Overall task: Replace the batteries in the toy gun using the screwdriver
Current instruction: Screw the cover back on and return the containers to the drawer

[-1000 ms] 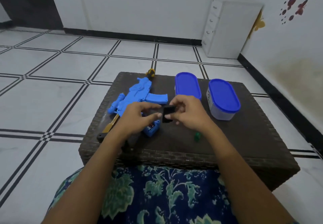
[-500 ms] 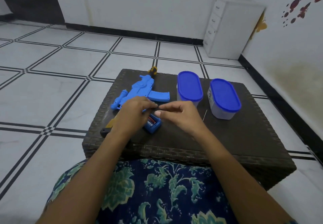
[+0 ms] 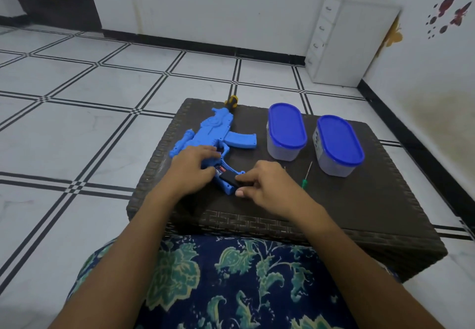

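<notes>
A blue toy gun (image 3: 221,133) lies on the dark wicker table (image 3: 359,213), its grip end towards me. My left hand (image 3: 192,172) curls over the gun's body and holds it down. My right hand (image 3: 264,187) pinches a black battery cover (image 3: 229,178) against the open grip, where batteries with red labels show. A green-handled screwdriver (image 3: 306,178) lies on the table just right of my right hand.
Two clear tubs with blue lids (image 3: 286,129) (image 3: 339,143) stand at the back right of the table. A yellow-and-black tip (image 3: 232,101) pokes out beyond the gun at the far edge. A white drawer unit (image 3: 349,41) stands against the wall.
The black cover went from held up between both hands down onto the gun's grip. My left hand has settled on the gun's body. The camera has tilted slightly.
</notes>
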Tool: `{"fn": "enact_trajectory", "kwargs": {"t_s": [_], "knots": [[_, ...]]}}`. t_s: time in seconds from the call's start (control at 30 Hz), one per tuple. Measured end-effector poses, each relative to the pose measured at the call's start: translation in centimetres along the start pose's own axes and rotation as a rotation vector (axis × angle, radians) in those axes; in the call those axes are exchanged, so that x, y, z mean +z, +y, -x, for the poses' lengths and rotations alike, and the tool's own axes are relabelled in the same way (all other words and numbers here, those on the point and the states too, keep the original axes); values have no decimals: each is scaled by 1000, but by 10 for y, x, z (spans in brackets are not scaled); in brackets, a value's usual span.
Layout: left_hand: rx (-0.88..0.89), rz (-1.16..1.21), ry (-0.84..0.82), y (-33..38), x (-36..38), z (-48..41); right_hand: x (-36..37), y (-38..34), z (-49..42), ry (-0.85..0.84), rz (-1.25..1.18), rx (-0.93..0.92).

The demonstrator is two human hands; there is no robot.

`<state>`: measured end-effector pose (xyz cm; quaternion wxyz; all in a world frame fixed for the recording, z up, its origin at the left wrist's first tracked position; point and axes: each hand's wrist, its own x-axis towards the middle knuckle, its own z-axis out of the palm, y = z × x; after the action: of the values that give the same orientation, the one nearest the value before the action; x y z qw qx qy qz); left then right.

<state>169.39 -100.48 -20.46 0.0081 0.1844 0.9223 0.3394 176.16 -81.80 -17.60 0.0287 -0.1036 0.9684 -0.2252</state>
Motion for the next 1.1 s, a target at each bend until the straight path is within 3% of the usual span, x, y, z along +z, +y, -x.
{"fn": "enact_trajectory", "kwargs": {"t_s": [0.27,0.5,0.63,0.8,1.1], "knots": [[-33,82,-84,-3,-3,-3,15,-24,-15,-30,241,52],[-10,92,-93,0,-5,-2,9,-10,-19,-33,95,61],[-34,78,-73,3,-5,-2,-1,9,-20,-218,-48,-16],[-41,36,-110,10,-5,2,6,23,-27,-57,-243,22],[-81,-16,-46,12,0,1,7,30,-34,-34,-449,65]]}}
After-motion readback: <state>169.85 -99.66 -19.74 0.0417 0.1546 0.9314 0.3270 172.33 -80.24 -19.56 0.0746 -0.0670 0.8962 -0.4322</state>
